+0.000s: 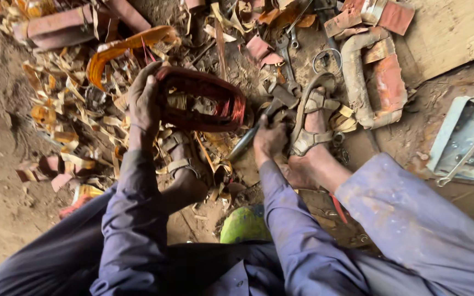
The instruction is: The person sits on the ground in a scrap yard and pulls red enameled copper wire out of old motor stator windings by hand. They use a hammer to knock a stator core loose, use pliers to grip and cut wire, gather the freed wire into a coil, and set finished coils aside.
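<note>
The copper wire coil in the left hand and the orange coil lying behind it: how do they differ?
The copper wire coil is dark reddish, bare shiny wire, gripped by the left hand and held up off the ground. The orange coil is paler, yellow-orange, looks wrapped or taped, and lies untouched among the paper scraps. The copper wire coil shows as a full closed loop; only an arched part of the orange coil is visible. Both are elongated loops.
</note>
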